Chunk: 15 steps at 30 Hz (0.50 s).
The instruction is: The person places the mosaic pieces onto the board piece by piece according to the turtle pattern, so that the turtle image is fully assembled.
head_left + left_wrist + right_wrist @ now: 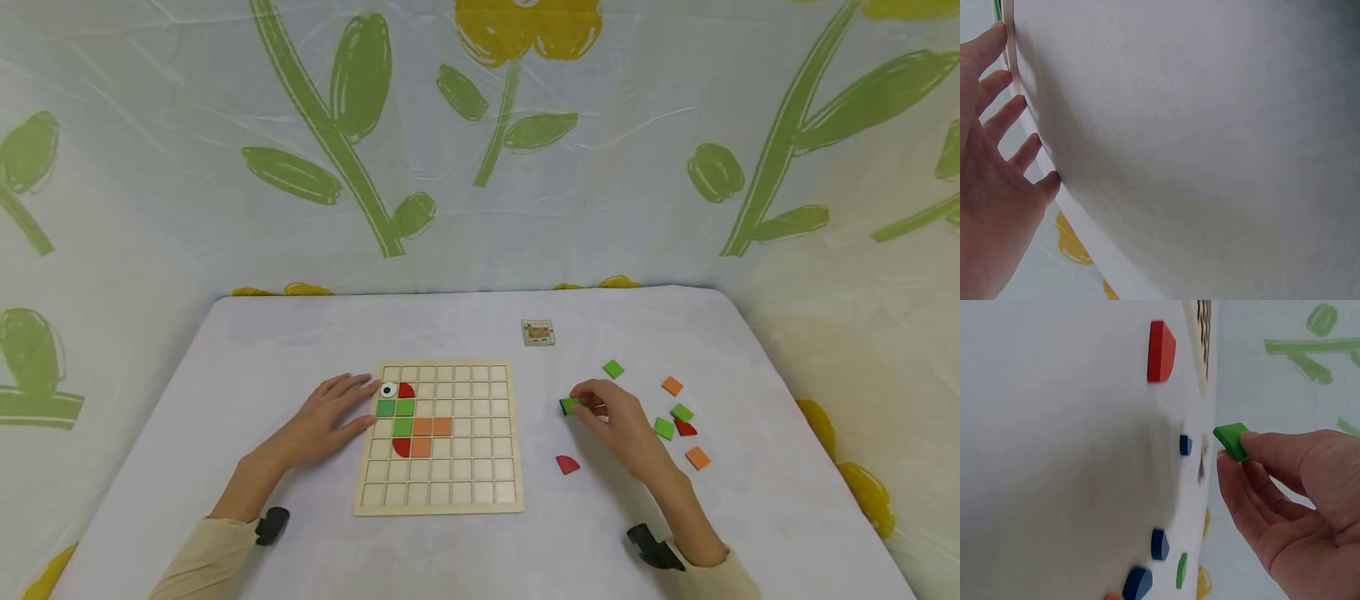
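Observation:
A green square tile [571, 406] is pinched between the thumb and fingertips of my right hand [622, 425]. In the right wrist view that green tile [1232, 440] is held above the table, with blue pieces [1159, 544] lying below. My left hand [322, 421] touches the left edge of a wooden grid board [480, 508], its fingers spread. At the board's upper left sit a round eye piece [387, 389], red quarter-circles [402, 448], a teal tile [386, 408], green tiles [405, 407] and orange tiles [442, 427].
A small picture card [537, 332] lies behind the board to the right. Between board and right hand is a loose red quarter-circle [567, 465]. Loose green tiles [664, 428], orange tiles [697, 457] and a red piece [686, 427] are scattered at the right.

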Motion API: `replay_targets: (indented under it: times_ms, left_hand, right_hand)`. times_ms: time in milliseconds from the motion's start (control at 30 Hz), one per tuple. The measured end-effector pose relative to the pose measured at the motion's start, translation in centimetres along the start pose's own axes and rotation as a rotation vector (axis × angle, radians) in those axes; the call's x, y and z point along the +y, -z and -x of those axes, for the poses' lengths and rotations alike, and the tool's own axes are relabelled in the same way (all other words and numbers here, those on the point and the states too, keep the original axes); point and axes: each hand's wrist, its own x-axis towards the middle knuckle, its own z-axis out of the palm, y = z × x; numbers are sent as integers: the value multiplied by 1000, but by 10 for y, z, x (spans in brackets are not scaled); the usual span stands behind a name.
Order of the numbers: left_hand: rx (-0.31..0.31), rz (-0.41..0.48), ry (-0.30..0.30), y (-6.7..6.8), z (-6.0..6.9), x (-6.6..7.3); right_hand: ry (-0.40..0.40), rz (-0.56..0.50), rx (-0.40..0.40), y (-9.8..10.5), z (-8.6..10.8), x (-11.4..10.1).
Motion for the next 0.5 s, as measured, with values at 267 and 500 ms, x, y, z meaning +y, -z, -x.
replay_targets:
  times_ms: [267, 500]
  left_hand:
    - [-3, -3, -1, 1, 0, 1]
    - [-7, 2, 1, 1, 0, 1]
  right_hand:
    - [112, -33, 15, -18, -10, -13]
    - [121, -61, 7, -31, -16, -27]
